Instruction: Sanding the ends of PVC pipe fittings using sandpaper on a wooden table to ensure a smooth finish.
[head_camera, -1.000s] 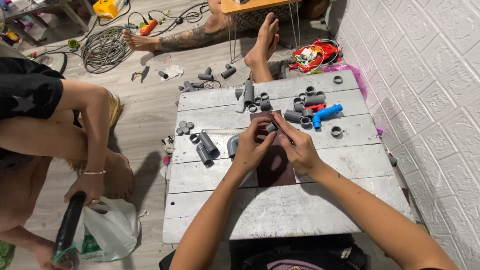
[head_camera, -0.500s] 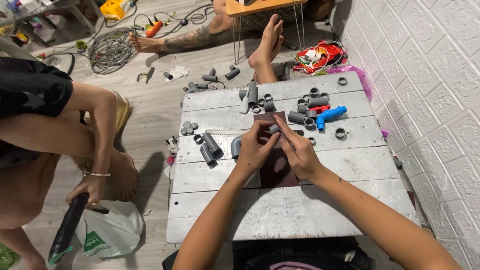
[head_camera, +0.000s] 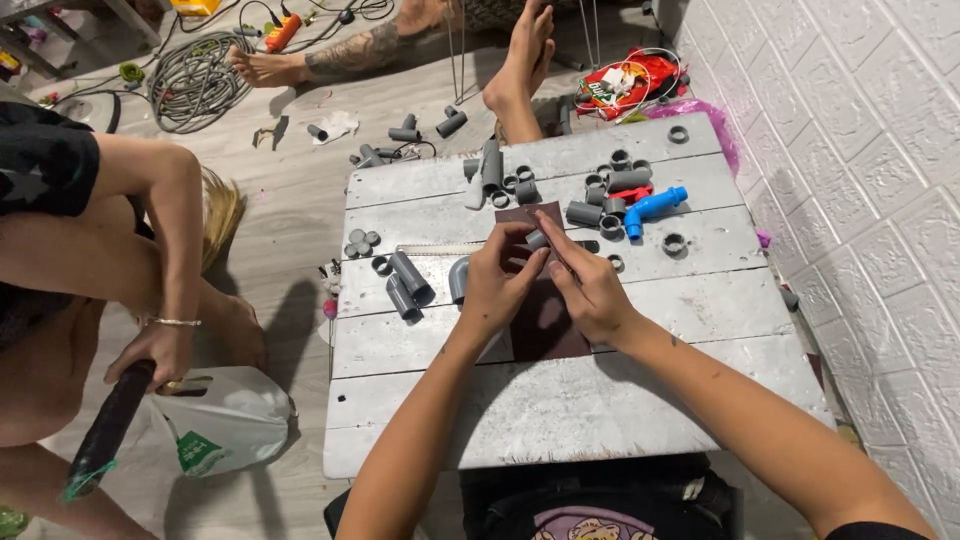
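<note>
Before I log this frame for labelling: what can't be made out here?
Head view only:
- Small grey pipe piece: mostly hidden by the fingers of the left hand and right hand; its shape is unclear.
- Dark reddish-brown sheet: middle covered by both hands.
- Long dark cylindrical tool in a nearby person's hand: its top end sits inside the fist.
- Red packet by the wall: contents too small.
</note>
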